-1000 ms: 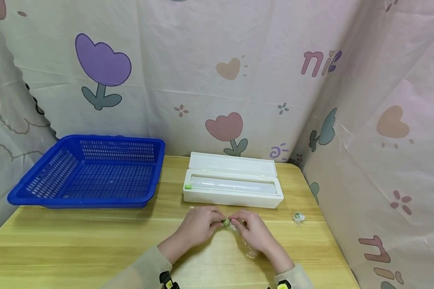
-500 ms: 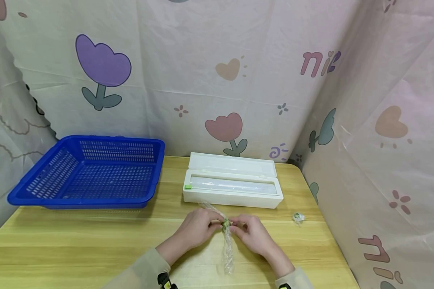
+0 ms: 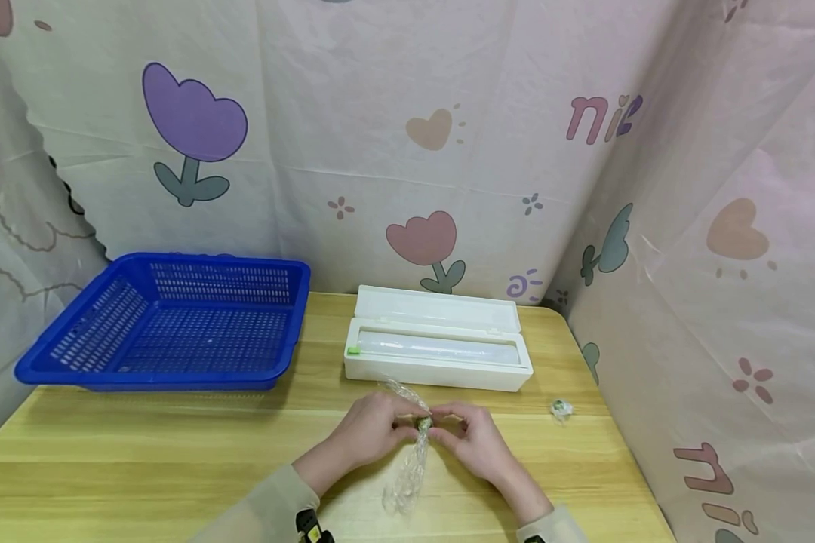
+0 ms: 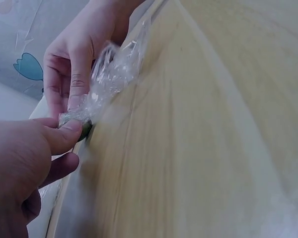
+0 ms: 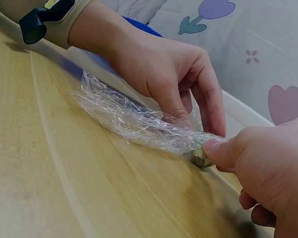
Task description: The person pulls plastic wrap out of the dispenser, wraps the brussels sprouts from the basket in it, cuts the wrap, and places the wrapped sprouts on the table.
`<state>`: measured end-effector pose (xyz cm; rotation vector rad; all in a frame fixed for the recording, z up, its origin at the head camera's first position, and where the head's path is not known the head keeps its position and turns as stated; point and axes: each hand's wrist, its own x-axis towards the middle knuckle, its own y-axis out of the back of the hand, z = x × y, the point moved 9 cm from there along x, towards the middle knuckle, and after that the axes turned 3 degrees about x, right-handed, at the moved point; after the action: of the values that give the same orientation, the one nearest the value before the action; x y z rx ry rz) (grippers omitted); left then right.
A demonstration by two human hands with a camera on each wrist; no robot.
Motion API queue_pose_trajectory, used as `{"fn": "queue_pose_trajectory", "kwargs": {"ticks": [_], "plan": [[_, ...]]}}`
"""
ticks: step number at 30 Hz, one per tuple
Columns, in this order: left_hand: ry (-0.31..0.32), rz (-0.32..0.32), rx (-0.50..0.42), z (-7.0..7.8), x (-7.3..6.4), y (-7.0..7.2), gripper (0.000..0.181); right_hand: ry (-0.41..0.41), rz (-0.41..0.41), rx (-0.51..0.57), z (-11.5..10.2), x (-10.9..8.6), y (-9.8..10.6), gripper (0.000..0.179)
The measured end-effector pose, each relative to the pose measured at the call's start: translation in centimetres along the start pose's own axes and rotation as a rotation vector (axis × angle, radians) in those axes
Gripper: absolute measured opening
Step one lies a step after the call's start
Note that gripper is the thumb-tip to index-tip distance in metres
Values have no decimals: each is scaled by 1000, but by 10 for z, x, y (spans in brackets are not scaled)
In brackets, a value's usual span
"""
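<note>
Between my two hands is a small green item (image 3: 424, 424) in cling film; its kind is too small and covered to tell. My left hand (image 3: 373, 424) pinches it from the left with thumb and fingers. From the other side my right hand (image 3: 472, 439) pinches the same bundle. A long crumpled tail of cling film (image 3: 409, 475) trails toward me over the wooden table, and a shorter one points away toward the white box. In the right wrist view the film (image 5: 134, 119) looks bunched and twisted, with a bit of green (image 5: 201, 157) showing under my right thumb.
Behind the hands stands an open white cling film box (image 3: 438, 372) with its roll (image 3: 438, 348) inside. A blue plastic basket (image 3: 176, 381) sits at the back left. Another small wrapped green item (image 3: 561, 409) lies near the right edge of the wooden table (image 3: 176, 460).
The wrapped item has turned between my fingers. The near film tail has swung from under the right hand down and leftward, and the far tail now shows more. The hands have hardly moved.
</note>
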<state>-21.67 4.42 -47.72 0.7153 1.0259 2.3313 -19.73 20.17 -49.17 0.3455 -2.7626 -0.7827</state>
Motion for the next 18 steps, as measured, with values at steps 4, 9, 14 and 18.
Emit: {"fn": "queue_pose_trajectory", "kwargs": {"ticks": [4,9,14,18], "plan": [[-7,-2,34,1,1,-1,33,8,-8,10,0,0,-1,26],[-44,-8,85,2,3,-3,33,47,12,-54,-4,-1,2,25],[-55,-18,87,3,4,-6,29,304,59,-221,-27,-10,5,33],[-22,-32,61,1,5,-6,29,514,17,-303,-45,-20,-5,35]]}}
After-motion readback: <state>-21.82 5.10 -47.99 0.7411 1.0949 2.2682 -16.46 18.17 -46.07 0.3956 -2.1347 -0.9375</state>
